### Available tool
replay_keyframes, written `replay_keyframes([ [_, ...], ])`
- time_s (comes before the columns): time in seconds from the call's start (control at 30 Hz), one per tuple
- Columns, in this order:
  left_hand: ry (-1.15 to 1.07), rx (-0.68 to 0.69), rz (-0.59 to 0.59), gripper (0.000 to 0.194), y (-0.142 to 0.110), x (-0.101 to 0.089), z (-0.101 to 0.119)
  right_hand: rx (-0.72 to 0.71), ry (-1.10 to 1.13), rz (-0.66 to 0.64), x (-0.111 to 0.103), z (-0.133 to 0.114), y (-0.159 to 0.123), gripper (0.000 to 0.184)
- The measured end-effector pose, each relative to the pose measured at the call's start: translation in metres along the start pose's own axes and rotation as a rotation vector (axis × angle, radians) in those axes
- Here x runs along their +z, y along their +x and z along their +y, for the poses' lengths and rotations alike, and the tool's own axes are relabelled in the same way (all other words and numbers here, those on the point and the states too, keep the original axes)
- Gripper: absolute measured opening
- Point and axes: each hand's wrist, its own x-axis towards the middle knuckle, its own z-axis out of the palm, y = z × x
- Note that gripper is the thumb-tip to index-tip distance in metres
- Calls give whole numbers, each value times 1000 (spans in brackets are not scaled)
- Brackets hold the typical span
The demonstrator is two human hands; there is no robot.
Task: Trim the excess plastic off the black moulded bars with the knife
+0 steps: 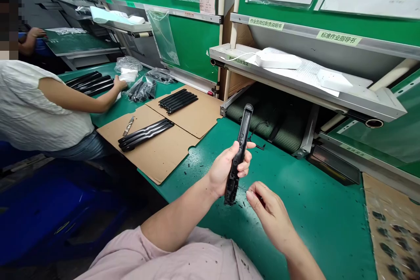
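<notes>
My left hand [223,169] is wrapped round the middle of a long black plastic housing [244,127], its hollow, ribbed inside facing me. The part stands slanted above the green table, its narrow rounded end up and its wider end down. Just right of the lower end, my right hand [271,210] is closed in a pinch, apart from the part. Whatever may lie between those fingertips is too small to make out. Small black scraps [241,204] are scattered on the table beneath, and a thin black branched plastic piece [259,145] lies behind the left hand.
Cardboard sheets [173,157] at the left bear two rows of black parts [146,134] and a utility knife [128,126]. A conveyor belt [265,118] runs behind, under a shelf [361,96]. A co-worker's arm [78,94] reaches over the table's far left. Cardboard with bagged dark pieces [390,232] lies right.
</notes>
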Motion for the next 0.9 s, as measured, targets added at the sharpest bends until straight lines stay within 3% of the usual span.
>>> replay_keyframes([
  [0.27, 138, -90, -63, 37, -4, 3, -4, 29, 325, -378, -13, 8, 12, 41],
  [0.5, 185, -125, -77, 36, -5, 7, -9, 37, 444, -500, -16, 10, 16, 43],
  [0.63, 196, -126, -48, 35, -4, 6, -14, 119, 469, -574, -17, 14, 17, 41],
  [0.7, 165, -96, 10, 31, -2, 4, -15, 137, 369, -478, -13, 14, 13, 39],
  [0.77, 110, -63, 77, 28, 1, 2, -15, 55, 208, -255, -3, 15, 9, 35],
  [0.9, -51, -71, 168, 27, 6, 5, -13, -391, -190, 401, 26, 25, 5, 16],
])
